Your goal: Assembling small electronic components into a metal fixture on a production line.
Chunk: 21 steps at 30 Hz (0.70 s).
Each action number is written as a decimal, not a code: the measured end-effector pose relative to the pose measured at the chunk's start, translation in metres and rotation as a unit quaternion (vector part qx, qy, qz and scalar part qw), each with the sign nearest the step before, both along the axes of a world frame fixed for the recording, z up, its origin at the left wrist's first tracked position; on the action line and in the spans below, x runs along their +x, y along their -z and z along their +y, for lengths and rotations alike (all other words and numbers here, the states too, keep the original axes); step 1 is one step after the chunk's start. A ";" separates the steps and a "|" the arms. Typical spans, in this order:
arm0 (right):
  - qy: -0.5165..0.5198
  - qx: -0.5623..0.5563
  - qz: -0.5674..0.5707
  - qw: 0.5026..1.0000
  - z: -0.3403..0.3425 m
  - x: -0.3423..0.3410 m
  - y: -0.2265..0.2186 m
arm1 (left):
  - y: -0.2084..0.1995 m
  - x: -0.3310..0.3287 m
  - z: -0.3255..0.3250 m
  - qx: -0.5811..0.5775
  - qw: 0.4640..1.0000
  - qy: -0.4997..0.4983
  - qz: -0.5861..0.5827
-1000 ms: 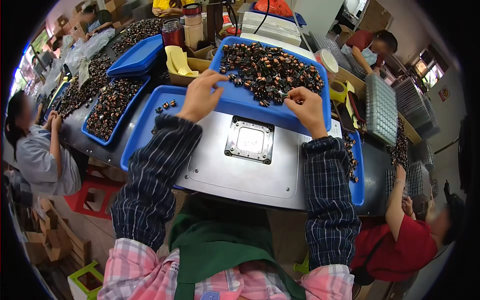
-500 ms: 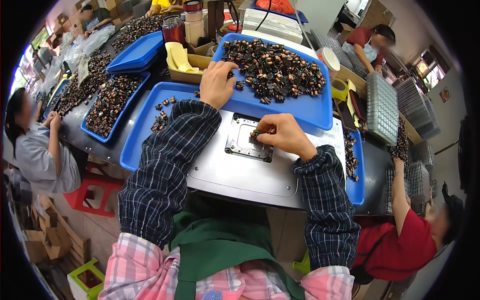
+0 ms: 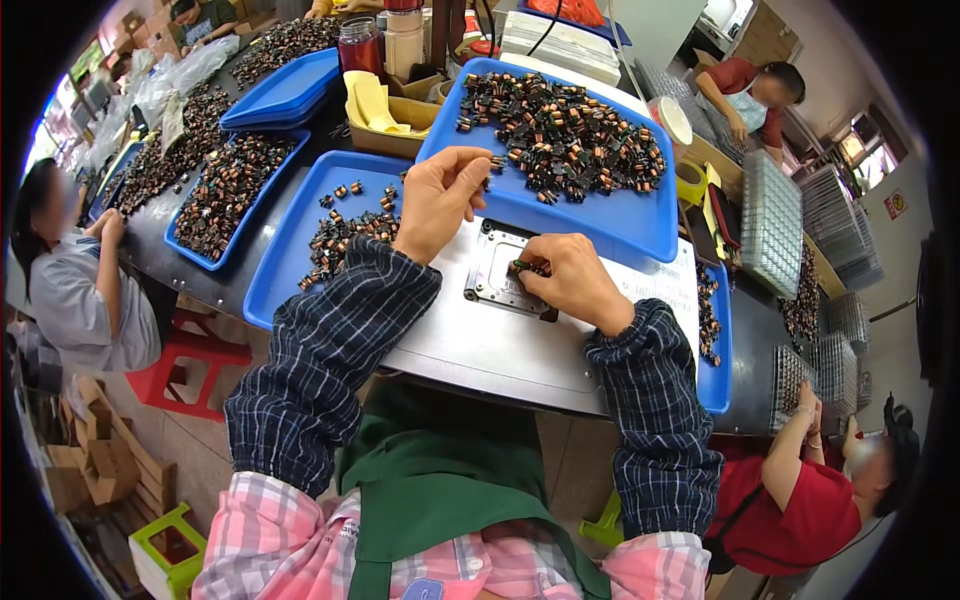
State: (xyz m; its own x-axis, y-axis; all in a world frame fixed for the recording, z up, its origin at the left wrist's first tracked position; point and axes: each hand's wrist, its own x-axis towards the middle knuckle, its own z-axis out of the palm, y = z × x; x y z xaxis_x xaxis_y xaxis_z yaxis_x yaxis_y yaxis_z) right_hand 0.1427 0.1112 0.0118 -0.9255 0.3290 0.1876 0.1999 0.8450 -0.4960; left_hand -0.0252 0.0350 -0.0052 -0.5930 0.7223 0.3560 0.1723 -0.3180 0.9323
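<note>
My right hand (image 3: pixel 568 280) pinches a small copper-wound coil part (image 3: pixel 522 266) over the square metal fixture (image 3: pixel 497 283) on the grey plate (image 3: pixel 470 340). My left hand (image 3: pixel 438 198) rests at the near edge of the raised blue tray (image 3: pixel 600 215), fingers curled on a small coil part at the edge of the heap of coil parts (image 3: pixel 565 135). A lower blue tray (image 3: pixel 290 255) to the left holds a scatter of the same parts (image 3: pixel 340 235).
More blue trays of coil parts (image 3: pixel 225 185) lie at the left, where a seated person (image 3: pixel 75 280) works. A yellow box (image 3: pixel 385 115) and bottles stand behind. Clear compartment trays (image 3: pixel 772 225) are stacked at the right, near a person in red (image 3: pixel 810 490).
My right hand came off the raised tray down to the metal fixture with a coil part. My left hand slid along the tray's near edge toward the middle.
</note>
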 end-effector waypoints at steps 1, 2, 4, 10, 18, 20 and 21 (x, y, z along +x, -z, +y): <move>0.000 0.003 0.008 1.000 0.000 0.000 0.001 | 0.000 0.002 -0.002 -0.011 1.000 0.021 -0.003; 0.001 0.003 0.008 1.000 0.000 0.001 0.002 | -0.001 0.004 -0.004 -0.021 0.999 0.044 -0.005; -0.004 -0.011 0.024 1.000 -0.001 0.000 0.000 | 0.000 0.005 -0.011 -0.037 0.996 0.083 0.004; 0.091 -0.409 0.081 0.904 0.035 0.013 -0.013 | 0.003 0.021 -0.020 -0.087 0.985 0.110 0.097; 0.153 -0.415 0.288 0.849 0.109 0.029 0.004 | -0.001 0.027 -0.027 -0.106 0.945 0.144 0.273; 0.230 -0.102 0.224 0.942 0.113 0.024 0.009 | 0.000 0.027 -0.027 -0.085 0.929 0.151 0.326; 0.232 -0.105 0.222 0.941 0.115 0.022 0.014 | -0.001 0.028 -0.027 -0.087 0.929 0.153 0.324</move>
